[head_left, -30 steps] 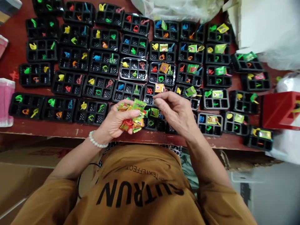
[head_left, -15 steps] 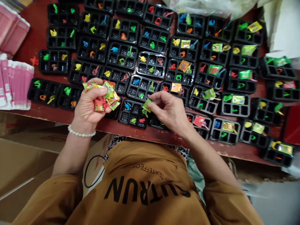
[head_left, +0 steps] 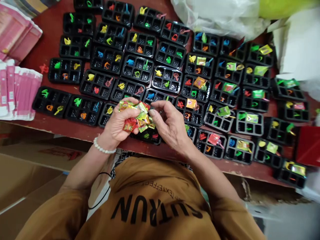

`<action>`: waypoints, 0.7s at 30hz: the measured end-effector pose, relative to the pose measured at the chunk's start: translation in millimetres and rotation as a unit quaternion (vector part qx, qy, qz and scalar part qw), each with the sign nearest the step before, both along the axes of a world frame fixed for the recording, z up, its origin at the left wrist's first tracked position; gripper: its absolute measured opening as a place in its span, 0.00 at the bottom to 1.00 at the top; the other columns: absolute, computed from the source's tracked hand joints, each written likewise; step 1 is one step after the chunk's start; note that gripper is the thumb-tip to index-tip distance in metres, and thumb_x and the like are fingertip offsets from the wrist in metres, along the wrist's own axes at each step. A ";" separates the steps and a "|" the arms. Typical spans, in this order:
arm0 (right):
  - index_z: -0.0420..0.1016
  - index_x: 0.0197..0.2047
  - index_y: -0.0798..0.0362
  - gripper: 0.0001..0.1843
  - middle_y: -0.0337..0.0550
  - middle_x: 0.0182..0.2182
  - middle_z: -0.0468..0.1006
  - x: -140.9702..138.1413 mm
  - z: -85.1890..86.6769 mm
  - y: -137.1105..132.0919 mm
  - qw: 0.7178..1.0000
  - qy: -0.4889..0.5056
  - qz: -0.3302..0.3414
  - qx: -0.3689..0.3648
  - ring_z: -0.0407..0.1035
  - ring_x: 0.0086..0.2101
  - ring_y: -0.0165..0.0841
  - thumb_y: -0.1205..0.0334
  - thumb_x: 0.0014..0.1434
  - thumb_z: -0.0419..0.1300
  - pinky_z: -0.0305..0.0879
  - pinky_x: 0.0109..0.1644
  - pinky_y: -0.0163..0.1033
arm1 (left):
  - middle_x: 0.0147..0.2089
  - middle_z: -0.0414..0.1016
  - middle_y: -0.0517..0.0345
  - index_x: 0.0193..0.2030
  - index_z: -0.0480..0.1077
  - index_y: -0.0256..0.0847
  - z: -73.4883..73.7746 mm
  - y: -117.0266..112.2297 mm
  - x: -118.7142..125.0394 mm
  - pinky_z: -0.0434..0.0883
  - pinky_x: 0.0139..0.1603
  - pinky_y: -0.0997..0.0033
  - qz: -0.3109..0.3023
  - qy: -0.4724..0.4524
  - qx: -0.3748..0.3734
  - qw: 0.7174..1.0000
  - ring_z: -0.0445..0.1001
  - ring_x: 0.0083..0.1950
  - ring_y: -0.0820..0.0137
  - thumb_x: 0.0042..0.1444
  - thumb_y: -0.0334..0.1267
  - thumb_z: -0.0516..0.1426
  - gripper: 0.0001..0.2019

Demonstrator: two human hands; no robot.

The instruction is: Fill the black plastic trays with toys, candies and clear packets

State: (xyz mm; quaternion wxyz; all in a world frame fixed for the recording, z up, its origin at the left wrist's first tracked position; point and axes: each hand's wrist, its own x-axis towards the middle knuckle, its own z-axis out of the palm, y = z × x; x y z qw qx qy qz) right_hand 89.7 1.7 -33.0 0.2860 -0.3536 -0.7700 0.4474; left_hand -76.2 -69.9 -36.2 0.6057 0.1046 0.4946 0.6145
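Observation:
My left hand (head_left: 119, 124) is closed round a bunch of small shiny packets (head_left: 136, 117), mostly yellow-green with some red ones. At the right side of that bunch, my right hand (head_left: 172, 125) has its thumb and forefinger closed at a packet edge; its other fingers are curled. Just below the hands is a black compartment tray (head_left: 147, 136), partly hidden, with small green and red plastic toys in it. To the right of my right hand, another black tray (head_left: 211, 144) holds a red packet (head_left: 214, 138) and small plastic toys.
Rows of black trays with small plastic toys cover the red table (head_left: 82, 131); many on the right also hold packets. Pink printed cartons (head_left: 25, 88) are stacked at the left. Clear plastic bags (head_left: 217, 16) lie at the back. Cardboard boxes (head_left: 30, 166) stand below the table edge.
My right hand has moved from over the near tray to the packets in my left hand. My left hand has moved right with its bunch. The camera view has shifted slightly.

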 end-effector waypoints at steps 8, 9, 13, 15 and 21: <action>0.76 0.31 0.53 0.13 0.36 0.26 0.76 -7.7 -2.9 23.5 0.989 0.035 -0.026 -0.138 0.63 0.26 0.25 0.53 0.61 0.66 0.58 0.29 0.34 | 0.36 0.78 0.61 0.44 0.72 0.42 -5.9 0.5 5.0 0.72 0.11 0.77 -0.038 -0.001 0.000 0.999 0.78 0.23 0.69 0.48 0.33 0.70 0.17; 0.75 0.31 0.53 0.13 0.36 0.25 0.75 -6.7 -1.6 27.1 0.991 0.037 -0.043 -0.124 0.62 0.25 0.25 0.53 0.62 0.65 0.58 0.29 0.34 | 0.35 0.77 0.61 0.43 0.72 0.42 -6.2 1.0 3.3 0.71 0.11 0.77 -0.033 0.002 -0.002 0.999 0.78 0.23 0.69 0.48 0.33 0.70 0.17; 0.74 0.33 0.52 0.13 0.36 0.25 0.74 2.1 1.5 51.6 0.990 0.017 -0.137 -0.019 0.62 0.25 0.26 0.53 0.63 0.64 0.60 0.30 0.35 | 0.36 0.79 0.61 0.43 0.71 0.43 -5.1 1.7 -10.0 0.70 0.10 0.77 0.002 0.014 -0.013 1.000 0.79 0.25 0.66 0.47 0.32 0.70 0.18; 0.74 0.34 0.52 0.11 0.36 0.26 0.75 5.9 -2.3 64.4 0.986 -0.024 -0.161 0.028 0.64 0.26 0.27 0.53 0.63 0.65 0.62 0.33 0.36 | 0.36 0.79 0.60 0.43 0.70 0.43 -3.3 1.6 -17.6 0.70 0.10 0.78 0.016 0.018 -0.014 1.000 0.80 0.26 0.65 0.47 0.32 0.70 0.18; 0.76 0.36 0.52 0.07 0.40 0.27 0.77 1.7 -26.4 75.5 0.972 -0.171 -0.121 0.103 0.68 0.28 0.31 0.58 0.64 0.60 0.64 0.37 0.39 | 0.36 0.78 0.61 0.43 0.70 0.44 -1.0 5.2 -22.7 0.68 0.09 0.78 0.023 0.006 -0.022 0.999 0.80 0.26 0.64 0.46 0.33 0.71 0.19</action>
